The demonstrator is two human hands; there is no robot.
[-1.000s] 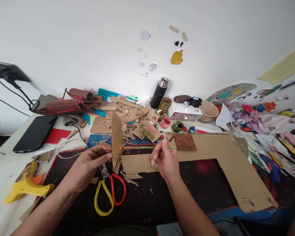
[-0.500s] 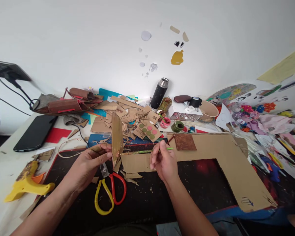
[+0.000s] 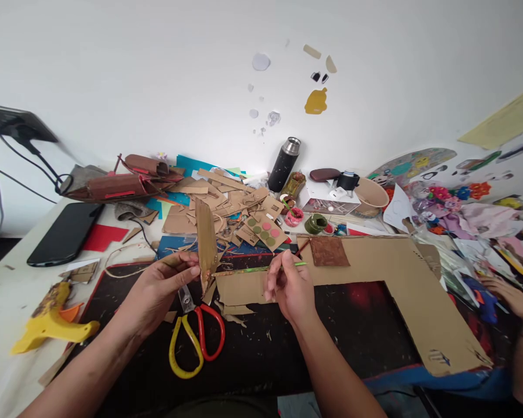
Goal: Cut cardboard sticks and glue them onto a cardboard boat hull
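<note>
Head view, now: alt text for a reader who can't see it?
The left hand holds up a painted cardboard piece while the right hand holds a thin brush to its lower edge. Scissors and cardboard scraps lie around.

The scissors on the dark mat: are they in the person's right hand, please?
No, the right hand holds a green paintbrush, while the scissors lie apart.

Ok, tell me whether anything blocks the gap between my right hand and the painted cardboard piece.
Nothing visible does; only the brush held in the right hand spans the gap, its tip at the painted piece in the left hand.
</note>
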